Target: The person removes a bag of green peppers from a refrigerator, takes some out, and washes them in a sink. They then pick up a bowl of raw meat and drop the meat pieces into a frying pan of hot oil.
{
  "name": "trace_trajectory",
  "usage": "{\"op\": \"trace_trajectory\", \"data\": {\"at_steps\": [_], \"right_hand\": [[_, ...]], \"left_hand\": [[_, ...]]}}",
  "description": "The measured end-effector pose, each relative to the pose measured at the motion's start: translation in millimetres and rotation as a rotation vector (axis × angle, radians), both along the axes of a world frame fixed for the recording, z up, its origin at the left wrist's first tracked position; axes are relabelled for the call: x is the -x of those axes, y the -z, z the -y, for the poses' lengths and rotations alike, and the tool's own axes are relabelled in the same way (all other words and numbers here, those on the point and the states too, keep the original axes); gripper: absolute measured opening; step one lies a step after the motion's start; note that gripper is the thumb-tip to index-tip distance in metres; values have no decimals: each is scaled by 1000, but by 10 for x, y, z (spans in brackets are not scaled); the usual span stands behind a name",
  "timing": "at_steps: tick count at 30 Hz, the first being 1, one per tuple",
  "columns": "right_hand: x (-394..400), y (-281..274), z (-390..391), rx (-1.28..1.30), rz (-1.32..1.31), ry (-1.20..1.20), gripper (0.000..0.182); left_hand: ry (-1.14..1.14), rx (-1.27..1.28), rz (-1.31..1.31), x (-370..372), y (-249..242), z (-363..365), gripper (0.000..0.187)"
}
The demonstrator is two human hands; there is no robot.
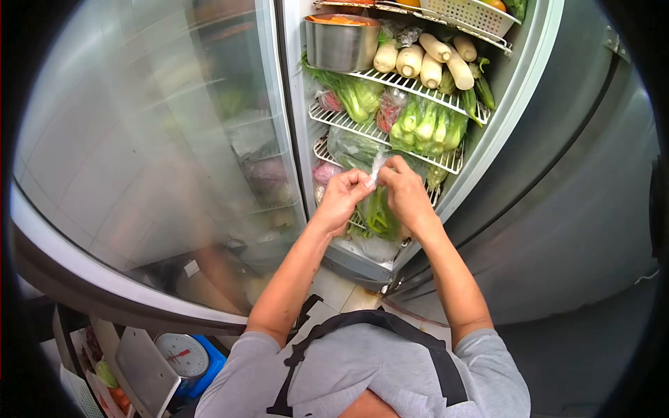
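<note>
In front of the fridge shelves, my left hand pinches the gathered neck of a clear plastic bag. My right hand grips the same twisted neck from the other side, its fingertips partly hidden. Long green vegetables show through the bag, which hangs below and between my hands. Behind them, another clear bag of greens lies on a wire shelf.
A glass door stands open at left. Shelves hold a steel pot, white radishes, bagged bok choy and a white basket. A blue kitchen scale is at lower left; a grey steel door is at right.
</note>
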State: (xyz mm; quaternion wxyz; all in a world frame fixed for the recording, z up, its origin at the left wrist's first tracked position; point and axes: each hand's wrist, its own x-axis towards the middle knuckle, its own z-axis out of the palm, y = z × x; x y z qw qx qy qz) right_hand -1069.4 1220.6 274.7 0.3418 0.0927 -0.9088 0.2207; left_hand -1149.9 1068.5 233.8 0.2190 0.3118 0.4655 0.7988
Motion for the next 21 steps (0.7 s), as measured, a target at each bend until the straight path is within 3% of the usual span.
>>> {"op": "trace_trajectory", "data": {"at_steps": [5,9,12,14,16,21], "right_hand": [[16,34,-43,-93,14,100,22],[-10,-16,-72,172,504,-12,23],[37,377,-169,151,548,-214,27],[40,508,-85,306,529,-158,29],[237,1003,-121,431,441,-171,26],[132,960,-24,461,373,-3,21]], "left_hand": [[1,45,-27,98,-182,62,8],[-33,119,-168,46,4,-146,10],[-88,276,-256,-38,-36,-152,13],[-156,400,-413,-94,48,-191,13],[-200,471,-399,-209,-21,-159,13],[-232,402,-599,-202,76,-127,13]]}}
